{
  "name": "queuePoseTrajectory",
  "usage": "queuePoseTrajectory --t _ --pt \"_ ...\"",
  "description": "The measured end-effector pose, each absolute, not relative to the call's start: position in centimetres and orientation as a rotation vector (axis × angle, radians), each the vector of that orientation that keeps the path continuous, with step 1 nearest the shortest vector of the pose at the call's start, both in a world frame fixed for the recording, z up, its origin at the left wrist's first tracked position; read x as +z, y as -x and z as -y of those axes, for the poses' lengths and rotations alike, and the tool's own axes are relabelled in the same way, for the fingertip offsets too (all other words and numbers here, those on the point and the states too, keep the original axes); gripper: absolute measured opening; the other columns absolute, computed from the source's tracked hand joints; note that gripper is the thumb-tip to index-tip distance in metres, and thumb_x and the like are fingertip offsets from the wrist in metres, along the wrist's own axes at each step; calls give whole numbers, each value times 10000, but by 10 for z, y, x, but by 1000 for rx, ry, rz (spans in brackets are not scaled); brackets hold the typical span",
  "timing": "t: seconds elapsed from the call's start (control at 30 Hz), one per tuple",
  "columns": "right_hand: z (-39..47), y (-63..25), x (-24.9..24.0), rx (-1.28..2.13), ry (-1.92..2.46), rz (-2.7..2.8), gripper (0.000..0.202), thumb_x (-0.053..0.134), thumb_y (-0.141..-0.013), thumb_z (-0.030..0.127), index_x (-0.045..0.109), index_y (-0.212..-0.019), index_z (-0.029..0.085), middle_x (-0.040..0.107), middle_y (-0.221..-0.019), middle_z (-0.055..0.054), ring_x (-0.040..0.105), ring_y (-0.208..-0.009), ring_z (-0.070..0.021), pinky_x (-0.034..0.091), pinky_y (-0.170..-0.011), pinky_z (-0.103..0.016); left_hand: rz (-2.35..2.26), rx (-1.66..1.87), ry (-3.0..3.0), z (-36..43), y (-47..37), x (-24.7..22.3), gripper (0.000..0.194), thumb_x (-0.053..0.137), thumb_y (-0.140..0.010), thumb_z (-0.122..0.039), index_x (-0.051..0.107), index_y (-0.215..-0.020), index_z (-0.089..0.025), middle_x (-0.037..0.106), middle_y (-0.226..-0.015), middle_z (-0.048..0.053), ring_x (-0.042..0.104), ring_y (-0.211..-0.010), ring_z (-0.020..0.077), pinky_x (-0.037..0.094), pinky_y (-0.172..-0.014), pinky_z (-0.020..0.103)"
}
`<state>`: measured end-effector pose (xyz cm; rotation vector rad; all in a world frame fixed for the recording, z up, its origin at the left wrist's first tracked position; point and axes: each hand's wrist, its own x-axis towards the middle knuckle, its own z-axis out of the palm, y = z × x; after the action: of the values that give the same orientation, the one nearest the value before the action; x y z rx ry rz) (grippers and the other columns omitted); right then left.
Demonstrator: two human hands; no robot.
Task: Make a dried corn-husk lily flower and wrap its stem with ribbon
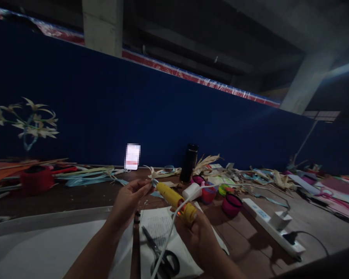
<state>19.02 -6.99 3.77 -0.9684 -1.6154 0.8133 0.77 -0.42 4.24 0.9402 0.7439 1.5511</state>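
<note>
My right hand (pixel 196 232) is wrapped round a yellow hot glue gun (pixel 171 197), a small orange light glowing near its grip. The gun's tip points up and left, close to the fingertips of my left hand (pixel 133 193). Those fingers are pinched together on a small pale flower (pixel 151 172) whose thin petals stick up above them; its lower end is hidden by the fingers. Below both hands, black-handled scissors (pixel 163 252) lie on a printed sheet of paper (pixel 155 221). A white cable (pixel 168 236) runs down in front of the gun.
A white power strip (pixel 270 228) with plugs lies at the right. Behind the hands stand a black bottle (pixel 189 162) and a lit phone (pixel 132 156). Several coloured tape rolls (pixel 232 204) and craft scraps (pixel 90 176) line the back. Pale flowers (pixel 31 120) stand at left.
</note>
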Motion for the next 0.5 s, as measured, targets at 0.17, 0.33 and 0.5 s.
queuePoseTrajectory --t 0.17,0.33,0.5 --pt "70 -190 34 838 973 1590 176 516 -843 303 532 -986 202 577 -967 -56 568 -902 -196 464 -823 -319 -739 1549 -978 3 -8 42 223 775 -596 -259 675 -762 -149 707 -762 1 652 -711 109 475 -681 176" --pt "69 -190 35 872 985 1567 200 526 -837 313 522 -1008 209 578 -974 -54 566 -898 -191 464 -815 -322 -737 1548 -995 3 -8 42 219 776 -595 -262 681 -758 -151 705 -750 3 648 -710 106 469 -679 171" --pt "68 -190 37 850 989 1566 170 524 -831 293 526 -976 203 573 -944 -50 565 -866 -189 470 -798 -320 -756 1551 -985 4 -8 43 252 790 -567 -271 682 -757 -146 705 -755 16 652 -708 127 477 -679 198"
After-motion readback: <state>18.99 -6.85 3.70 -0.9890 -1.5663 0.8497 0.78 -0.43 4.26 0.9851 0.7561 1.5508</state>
